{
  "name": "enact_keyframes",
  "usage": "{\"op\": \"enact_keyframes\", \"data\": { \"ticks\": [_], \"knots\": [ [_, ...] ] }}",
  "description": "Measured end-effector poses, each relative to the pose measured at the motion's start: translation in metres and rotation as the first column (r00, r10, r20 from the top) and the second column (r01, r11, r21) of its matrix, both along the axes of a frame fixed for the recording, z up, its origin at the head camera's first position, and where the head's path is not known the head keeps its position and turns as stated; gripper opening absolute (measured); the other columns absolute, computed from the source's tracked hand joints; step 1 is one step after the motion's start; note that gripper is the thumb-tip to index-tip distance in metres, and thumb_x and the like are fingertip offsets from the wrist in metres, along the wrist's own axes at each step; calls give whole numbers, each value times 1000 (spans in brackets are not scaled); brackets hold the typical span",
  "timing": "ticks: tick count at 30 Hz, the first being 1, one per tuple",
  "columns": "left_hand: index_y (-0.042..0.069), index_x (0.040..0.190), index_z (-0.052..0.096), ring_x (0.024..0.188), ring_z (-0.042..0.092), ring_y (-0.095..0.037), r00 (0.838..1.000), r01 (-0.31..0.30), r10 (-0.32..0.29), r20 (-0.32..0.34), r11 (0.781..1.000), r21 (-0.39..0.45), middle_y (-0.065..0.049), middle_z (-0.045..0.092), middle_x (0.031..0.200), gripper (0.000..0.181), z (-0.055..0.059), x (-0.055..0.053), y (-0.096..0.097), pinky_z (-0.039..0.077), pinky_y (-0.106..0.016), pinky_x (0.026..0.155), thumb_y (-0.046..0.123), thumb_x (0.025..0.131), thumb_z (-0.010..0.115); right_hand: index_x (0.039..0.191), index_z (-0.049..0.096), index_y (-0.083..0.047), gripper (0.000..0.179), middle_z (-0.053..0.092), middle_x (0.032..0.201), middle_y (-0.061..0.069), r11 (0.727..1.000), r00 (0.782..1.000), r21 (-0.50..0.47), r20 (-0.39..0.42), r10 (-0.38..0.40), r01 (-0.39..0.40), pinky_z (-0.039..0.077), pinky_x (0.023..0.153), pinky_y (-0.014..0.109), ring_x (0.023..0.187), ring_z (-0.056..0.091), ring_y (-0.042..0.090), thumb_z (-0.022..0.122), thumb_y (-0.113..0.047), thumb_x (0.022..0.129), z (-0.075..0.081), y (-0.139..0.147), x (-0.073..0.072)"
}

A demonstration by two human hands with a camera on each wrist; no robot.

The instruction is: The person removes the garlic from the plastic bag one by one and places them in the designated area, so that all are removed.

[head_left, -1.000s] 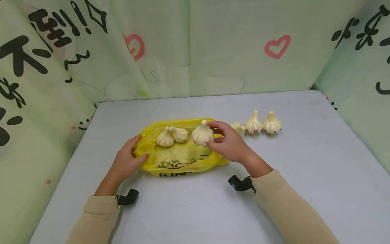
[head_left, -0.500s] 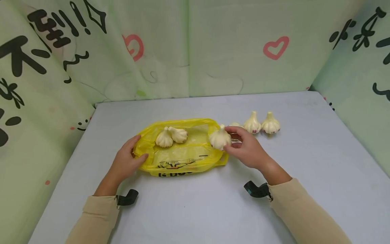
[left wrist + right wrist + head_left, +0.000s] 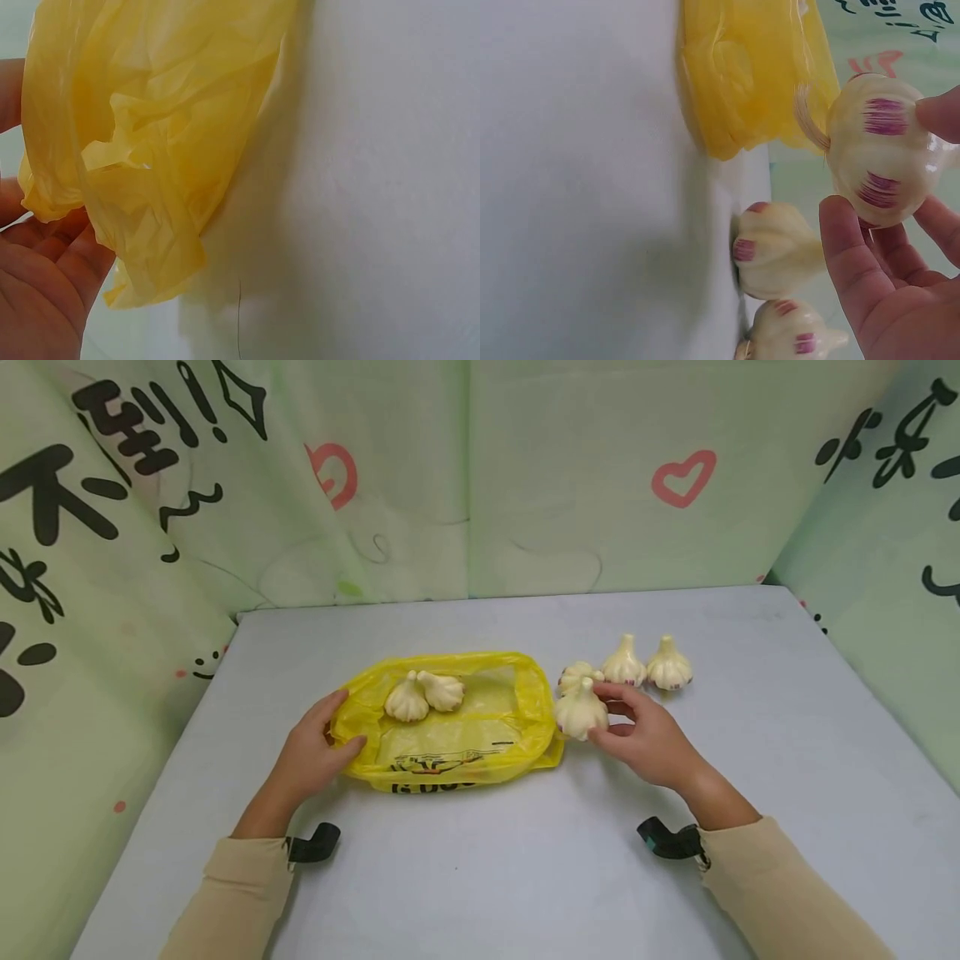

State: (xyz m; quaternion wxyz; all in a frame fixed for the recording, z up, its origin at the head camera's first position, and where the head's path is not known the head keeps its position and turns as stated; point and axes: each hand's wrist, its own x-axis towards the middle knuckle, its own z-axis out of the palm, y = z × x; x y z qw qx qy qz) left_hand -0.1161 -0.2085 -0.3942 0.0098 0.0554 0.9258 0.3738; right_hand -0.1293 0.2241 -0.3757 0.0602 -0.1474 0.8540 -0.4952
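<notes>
A yellow plastic bag (image 3: 442, 756) lies spread on the table with its mouth facing up. Two garlic bulbs (image 3: 406, 697) rest together inside it, toward the back left. At the bag's left end my left hand (image 3: 311, 756) grips the rim, thumb on the near side; the left wrist view shows the fingers partly covered by crumpled plastic (image 3: 150, 217). Just off the bag's right end, my right hand (image 3: 648, 739) pinches a garlic bulb (image 3: 581, 714) between thumb and fingers, stem up. In the right wrist view this bulb (image 3: 881, 150) is held above the table, showing purple streaks and roots.
Behind the held bulb a garlic bulb (image 3: 576, 675) lies tilted, its stem to the right. Two more bulbs stand upright to its right, a nearer one (image 3: 624, 662) and a farther one (image 3: 669, 665). Printed green cloth (image 3: 555, 485) encloses the white table (image 3: 450, 877) at back and sides.
My right hand has carried the garlic bulb rightward, from over the bag to beside its right end. The left hand and the bag have stayed in place.
</notes>
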Motion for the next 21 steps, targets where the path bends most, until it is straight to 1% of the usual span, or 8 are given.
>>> {"op": "enact_keyframes", "data": {
  "ticks": [2,6,8,16,21],
  "knots": [
    [-7,152,31,140,33,-43,1000,2,-2,0,1000,0,-26,31,156,72,0,-1,0,34,-57,110,16,94,67,144,43,7,59,44,144,22,1000,1000,9,1,-10,10,52,93,37,125,52,38,68,-9,93,-1,4,0],
    [-7,152,31,140,34,-43,1000,4,-4,1,1000,6,-25,31,156,72,-1,-2,0,35,-56,110,15,93,67,143,46,4,57,46,142,21,998,999,44,14,-42,41,53,92,34,123,55,38,70,-13,94,-4,12,1],
    [-7,152,31,140,34,-43,1000,4,-4,3,1000,1,-25,31,156,73,-1,-2,0,35,-56,110,15,93,67,143,47,3,57,48,142,21,996,998,71,19,-56,54,53,92,35,122,56,39,70,-15,94,-6,15,1],
    [-7,153,30,142,31,-43,1000,3,-3,8,1000,-23,-25,30,157,74,1,-5,0,32,-56,111,16,93,66,145,43,3,61,46,145,22,990,993,120,82,-87,77,48,97,48,127,52,40,69,-22,95,-13,22,2],
    [-7,153,30,141,33,-43,1000,1,-1,6,1000,-19,-25,30,156,74,2,-4,1,34,-56,110,15,93,67,143,44,4,60,46,145,23,987,991,136,91,-98,85,47,98,50,127,52,40,68,-22,95,-16,23,1]
  ]
}}
